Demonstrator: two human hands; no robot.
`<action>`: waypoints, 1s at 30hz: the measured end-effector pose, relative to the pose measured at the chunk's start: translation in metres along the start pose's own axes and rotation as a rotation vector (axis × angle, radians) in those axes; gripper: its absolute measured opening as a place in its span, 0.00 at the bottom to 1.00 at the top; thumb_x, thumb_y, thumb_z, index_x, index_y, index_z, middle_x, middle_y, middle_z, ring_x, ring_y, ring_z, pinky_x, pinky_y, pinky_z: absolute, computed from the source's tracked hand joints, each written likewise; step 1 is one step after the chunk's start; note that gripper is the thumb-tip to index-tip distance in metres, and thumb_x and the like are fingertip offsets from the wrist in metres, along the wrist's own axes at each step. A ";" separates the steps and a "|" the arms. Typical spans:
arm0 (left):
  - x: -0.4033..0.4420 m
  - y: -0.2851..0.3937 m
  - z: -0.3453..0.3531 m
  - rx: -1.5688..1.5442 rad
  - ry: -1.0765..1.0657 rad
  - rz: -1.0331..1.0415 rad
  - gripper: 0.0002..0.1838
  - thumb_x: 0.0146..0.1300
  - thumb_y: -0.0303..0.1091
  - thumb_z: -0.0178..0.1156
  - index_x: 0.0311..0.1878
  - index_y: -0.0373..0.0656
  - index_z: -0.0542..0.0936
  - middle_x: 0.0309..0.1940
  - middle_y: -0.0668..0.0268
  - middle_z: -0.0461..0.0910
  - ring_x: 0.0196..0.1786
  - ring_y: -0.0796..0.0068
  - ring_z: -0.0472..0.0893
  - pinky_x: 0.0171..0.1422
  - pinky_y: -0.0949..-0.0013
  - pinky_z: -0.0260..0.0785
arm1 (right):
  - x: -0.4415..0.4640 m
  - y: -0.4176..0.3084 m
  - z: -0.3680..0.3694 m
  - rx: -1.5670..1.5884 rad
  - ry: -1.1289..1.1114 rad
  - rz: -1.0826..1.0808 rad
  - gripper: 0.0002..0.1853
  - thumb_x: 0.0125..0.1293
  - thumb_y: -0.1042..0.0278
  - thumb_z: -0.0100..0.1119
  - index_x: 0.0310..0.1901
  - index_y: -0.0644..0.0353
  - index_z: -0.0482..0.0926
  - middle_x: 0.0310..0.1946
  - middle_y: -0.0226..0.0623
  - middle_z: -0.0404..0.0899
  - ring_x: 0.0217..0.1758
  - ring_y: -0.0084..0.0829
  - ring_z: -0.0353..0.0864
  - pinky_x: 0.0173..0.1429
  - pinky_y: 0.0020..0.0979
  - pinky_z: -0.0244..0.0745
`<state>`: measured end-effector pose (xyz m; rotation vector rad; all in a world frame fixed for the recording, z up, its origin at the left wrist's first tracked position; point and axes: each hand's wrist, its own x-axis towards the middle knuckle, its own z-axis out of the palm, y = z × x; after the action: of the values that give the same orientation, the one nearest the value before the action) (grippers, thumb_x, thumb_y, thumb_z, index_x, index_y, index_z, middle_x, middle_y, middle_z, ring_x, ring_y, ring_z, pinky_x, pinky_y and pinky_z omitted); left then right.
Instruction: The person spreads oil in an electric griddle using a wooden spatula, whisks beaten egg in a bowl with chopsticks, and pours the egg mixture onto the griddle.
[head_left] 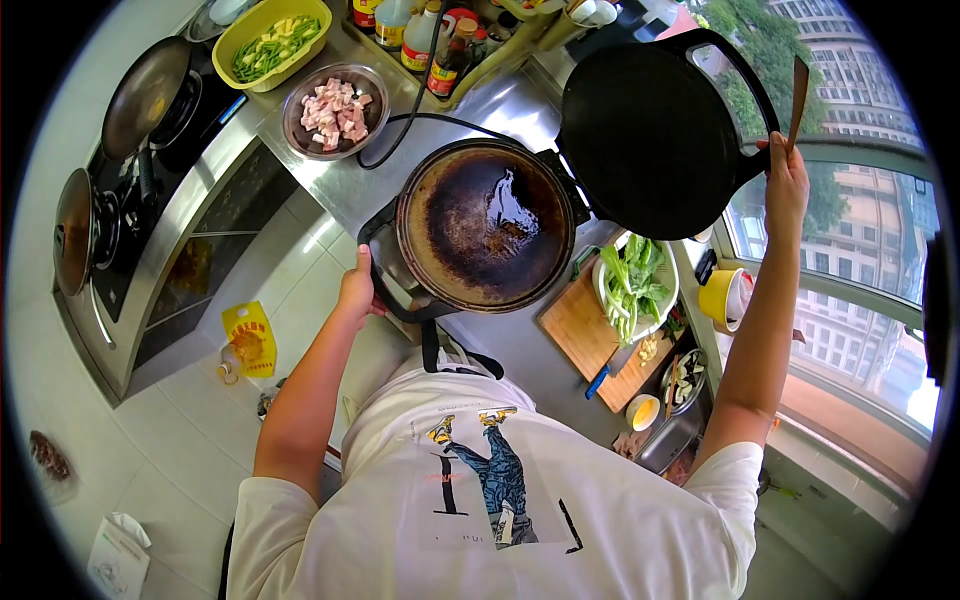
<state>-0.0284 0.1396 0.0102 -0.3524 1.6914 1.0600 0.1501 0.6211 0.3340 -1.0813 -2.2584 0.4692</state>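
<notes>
At edge of counter (340, 185), left hand (358, 292), fingers curled, gripping pan (450, 225), likely bracing it; right hand (787, 185) holding lid (645, 150) open, fingers clasping its handle and brown utensil (798, 95).

L grip (358, 292) on pan hndl (415, 313), R grip (786, 182) on lid hndl (757, 86)
</notes>
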 end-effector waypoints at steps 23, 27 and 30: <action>0.000 0.001 -0.001 0.012 0.004 -0.001 0.46 0.60 0.77 0.33 0.28 0.34 0.76 0.18 0.59 0.78 0.16 0.66 0.78 0.18 0.67 0.70 | 0.008 0.002 0.000 0.003 -0.037 0.074 0.23 0.70 0.45 0.52 0.39 0.60 0.82 0.25 0.28 0.70 0.33 0.23 0.67 0.42 0.27 0.62; 0.001 0.001 -0.002 0.025 -0.002 -0.012 0.47 0.60 0.77 0.33 0.30 0.34 0.76 0.18 0.59 0.78 0.17 0.65 0.78 0.18 0.67 0.70 | 0.009 -0.001 0.003 0.036 -0.035 0.066 0.22 0.70 0.46 0.52 0.42 0.60 0.82 0.32 0.32 0.79 0.40 0.24 0.73 0.50 0.28 0.64; -0.002 0.002 -0.001 0.001 -0.005 -0.002 0.47 0.59 0.78 0.34 0.30 0.33 0.76 0.19 0.58 0.78 0.17 0.65 0.78 0.19 0.67 0.71 | 0.011 0.001 0.001 0.014 -0.063 0.079 0.22 0.70 0.46 0.51 0.44 0.60 0.82 0.37 0.33 0.81 0.45 0.25 0.75 0.55 0.29 0.64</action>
<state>-0.0297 0.1398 0.0133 -0.3504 1.6862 1.0579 0.1445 0.6304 0.3368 -1.1669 -2.2696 0.5580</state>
